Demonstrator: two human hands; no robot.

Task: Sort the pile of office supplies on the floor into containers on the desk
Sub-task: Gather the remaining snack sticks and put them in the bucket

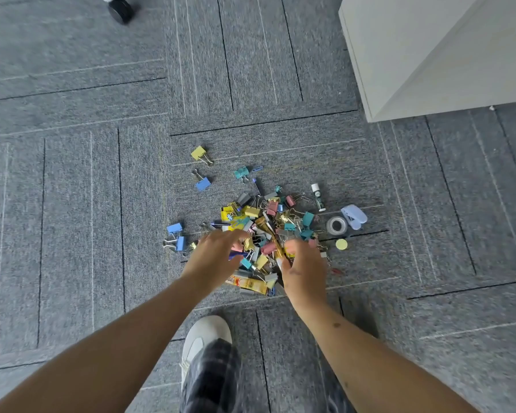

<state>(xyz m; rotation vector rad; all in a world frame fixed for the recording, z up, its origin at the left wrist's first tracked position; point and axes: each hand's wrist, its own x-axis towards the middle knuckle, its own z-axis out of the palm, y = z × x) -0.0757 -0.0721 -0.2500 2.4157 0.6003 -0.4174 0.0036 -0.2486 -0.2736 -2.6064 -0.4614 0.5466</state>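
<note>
Status: sorting appears not yet begun. Loose blue binder clips (176,235) lie on the carpet (72,204) just left of the pile. The left hand (213,257) reaches over the pile's left edge, fingers spread, holding nothing. The pile (265,222) sits on the carpet between both hands, apparently whole. The right hand (306,269) is down on its right edge (motion blur hides whether it grips anything). A tape roll (336,225) lies further right. No containers are in view.
</note>
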